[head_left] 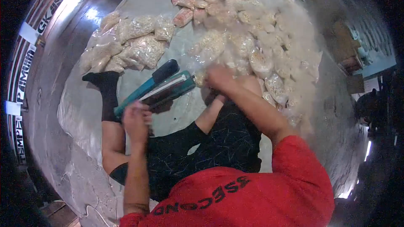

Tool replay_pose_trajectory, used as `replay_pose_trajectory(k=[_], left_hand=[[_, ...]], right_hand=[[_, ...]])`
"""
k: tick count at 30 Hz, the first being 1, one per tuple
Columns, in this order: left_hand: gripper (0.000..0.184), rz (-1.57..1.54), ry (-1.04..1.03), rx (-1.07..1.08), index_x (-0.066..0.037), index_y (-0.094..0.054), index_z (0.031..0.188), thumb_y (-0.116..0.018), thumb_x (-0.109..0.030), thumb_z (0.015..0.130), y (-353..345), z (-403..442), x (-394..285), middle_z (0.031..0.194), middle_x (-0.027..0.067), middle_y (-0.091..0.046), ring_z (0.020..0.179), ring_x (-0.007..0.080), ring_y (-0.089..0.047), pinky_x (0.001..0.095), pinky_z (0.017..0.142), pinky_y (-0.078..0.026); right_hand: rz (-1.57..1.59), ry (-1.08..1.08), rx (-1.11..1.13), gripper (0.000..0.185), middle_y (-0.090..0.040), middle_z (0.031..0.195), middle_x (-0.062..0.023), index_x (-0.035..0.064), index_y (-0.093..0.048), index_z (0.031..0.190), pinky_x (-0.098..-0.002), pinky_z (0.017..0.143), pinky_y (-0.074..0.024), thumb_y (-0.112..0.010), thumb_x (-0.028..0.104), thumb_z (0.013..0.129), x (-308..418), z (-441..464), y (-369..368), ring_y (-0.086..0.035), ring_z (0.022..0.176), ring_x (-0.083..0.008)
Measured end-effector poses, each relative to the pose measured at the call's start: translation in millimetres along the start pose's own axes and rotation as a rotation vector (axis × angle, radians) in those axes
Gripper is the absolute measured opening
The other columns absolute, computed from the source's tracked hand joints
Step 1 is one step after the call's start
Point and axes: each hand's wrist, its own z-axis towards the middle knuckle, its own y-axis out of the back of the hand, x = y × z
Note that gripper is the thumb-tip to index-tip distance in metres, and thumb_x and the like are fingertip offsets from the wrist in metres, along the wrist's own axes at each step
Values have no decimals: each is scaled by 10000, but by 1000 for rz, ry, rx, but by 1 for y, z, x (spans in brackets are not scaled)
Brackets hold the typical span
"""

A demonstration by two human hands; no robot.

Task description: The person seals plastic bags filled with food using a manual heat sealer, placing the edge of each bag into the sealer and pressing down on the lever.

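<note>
A teal bag sealer (170, 89) with a dark-ended upper arm lies between my legs, its arm raised at an angle from the base. My left hand (136, 120) is beside the lower left end of the sealer, with its bent fingers blurred. Past the other end, my right hand (219, 79) is closed and blurred by motion. A small clear plastic bag (200, 77) with pale contents shows at its fingers. Several filled clear bags (210, 44) lie just beyond that hand.
Another group of filled bags (141, 50) lies at the left, near my dark-socked foot (110, 82). Reddish bags (184, 17) lie at the far side. Everything rests on a pale sheet (80, 113). Boxes (347, 44) stand at the right, and a white cable (99, 214) runs at lower left.
</note>
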Motion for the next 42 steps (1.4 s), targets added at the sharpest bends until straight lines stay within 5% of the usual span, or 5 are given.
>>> replay_pose_trajectory(k=[16,26,29,33,42], left_hand=[[354,295,178,600,-59,-652,1222,-671,-281,947,-55,-119,51,1006,142,-730,915,222,-713,348,816,-551],[583,713,-1035,-22,-53,-566,1269,-632,-512,917,-94,-62,-20,1252,168,-595,1180,340,-592,404,1006,-486],[605,-447,-56,528,-66,-571,1247,-739,-489,849,-62,-82,-4,1129,145,-631,1114,310,-630,386,993,-500],[509,270,-583,295,-52,-590,1141,-860,-275,771,-22,-118,15,1022,129,-686,906,259,-683,377,817,-552],[197,203,-532,121,-20,-638,901,-684,-202,961,-7,-156,-18,854,112,-659,760,255,-633,347,704,-510]], right_hand=[[503,-15,-187,191,-681,1019,-240,22,-700,952,-486,883,-511,-701,134,798,5,-41,66,-649,1029,-411],[750,392,-336,132,-669,931,-117,12,-657,921,-368,840,-496,-696,78,814,112,-145,172,-643,904,-264],[1065,413,-243,131,-678,981,-98,8,-649,938,-355,885,-494,-694,76,836,132,-159,172,-639,957,-233],[1158,391,-59,156,-697,1011,-123,8,-675,976,-355,852,-530,-681,75,835,136,-175,136,-668,940,-237],[1238,218,97,167,-698,928,-105,30,-723,1008,-327,737,-525,-710,168,914,151,-206,130,-663,827,-199]])
